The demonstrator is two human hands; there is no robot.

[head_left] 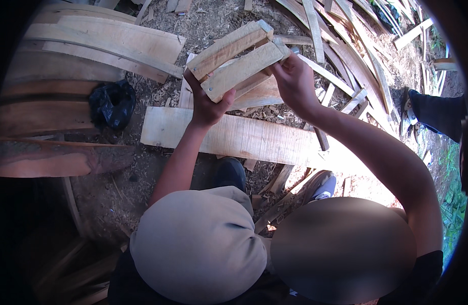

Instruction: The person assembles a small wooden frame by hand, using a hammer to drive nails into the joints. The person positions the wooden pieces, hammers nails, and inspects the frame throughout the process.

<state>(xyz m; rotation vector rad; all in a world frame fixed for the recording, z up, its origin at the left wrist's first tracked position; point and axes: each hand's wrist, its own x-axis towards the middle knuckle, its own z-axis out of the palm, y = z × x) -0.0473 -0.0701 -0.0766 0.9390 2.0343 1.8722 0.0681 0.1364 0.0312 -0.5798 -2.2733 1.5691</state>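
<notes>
A small box-like wooden frame [242, 69] of two pale slats joined by end blocks is held up, tilted, in front of me. Round nail heads or similar dots show near the slats' left ends. My left hand [208, 105] is closed around its lower left end, thumb on the near slat. At the upper right end, my right hand [296, 84] pinches the end block with its fingers. A small bluish-grey thing beside those fingertips is too small to make out. Below the frame, a wide pale plank [234, 134] lies across the ground.
Stacked boards [102, 43] fill the left, with a black plastic bag [112, 104] beside them. Long thin offcuts [346, 46] pile up at the upper right. A short dark wooden handle [321, 138] rests by the plank. Another person's leg [437, 114] shows at right.
</notes>
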